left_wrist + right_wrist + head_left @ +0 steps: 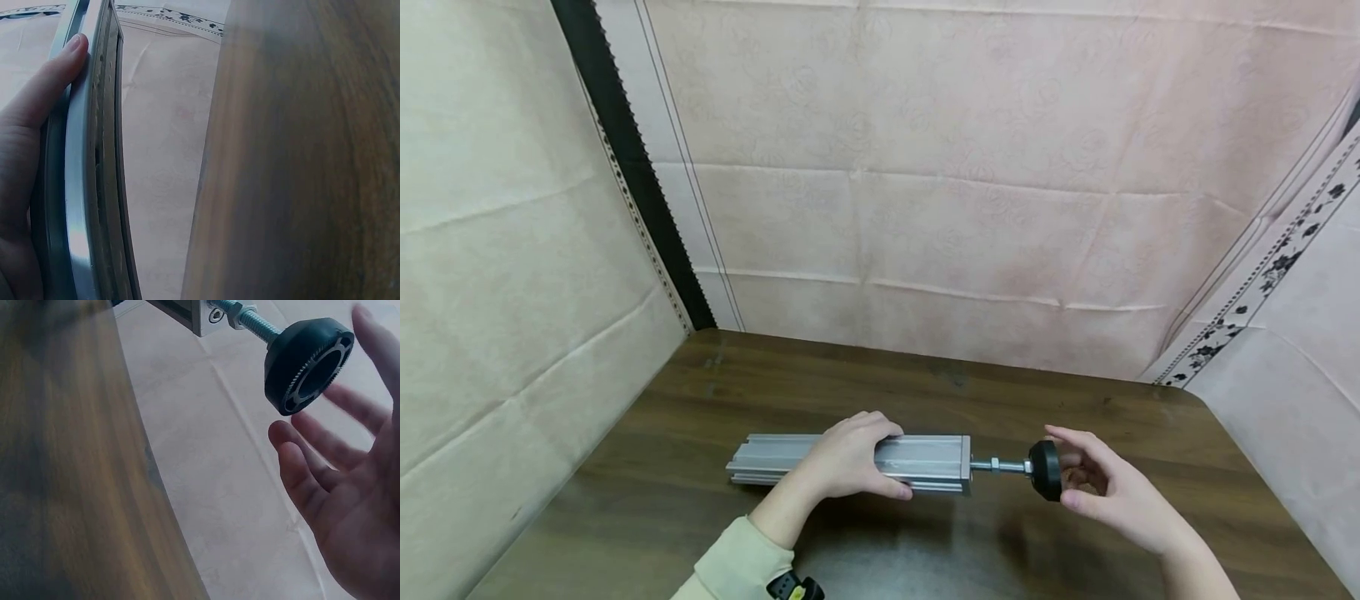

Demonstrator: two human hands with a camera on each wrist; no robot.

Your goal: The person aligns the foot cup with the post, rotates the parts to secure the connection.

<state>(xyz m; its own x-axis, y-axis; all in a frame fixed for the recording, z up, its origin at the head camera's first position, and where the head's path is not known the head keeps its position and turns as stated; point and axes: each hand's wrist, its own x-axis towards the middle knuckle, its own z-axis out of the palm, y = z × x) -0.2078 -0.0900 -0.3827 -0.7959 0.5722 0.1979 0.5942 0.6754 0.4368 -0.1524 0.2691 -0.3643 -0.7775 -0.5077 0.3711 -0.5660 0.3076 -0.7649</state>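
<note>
My left hand [850, 458] grips a silver aluminium profile [925, 454] around its middle, thumb along the near side. In the left wrist view the thumb presses on the profile's grooved face [78, 187]. From the profile's right end sticks out a threaded rod [1011, 467] with a nut [237, 314], ending in a round black levelling foot [1045, 471]. Its hollow underside with a ribbed ring shows in the right wrist view. At the foot's rim my right hand [1112, 483] has its fingers loosely bent and spread; whether a fingertip touches the rim is hard to tell.
The profile is held just above a brown wooden table [647, 500] with rounded far corners. Pale creased cloth [925, 208] hangs behind the table and at both sides. A black strip [640, 167] runs down the left corner.
</note>
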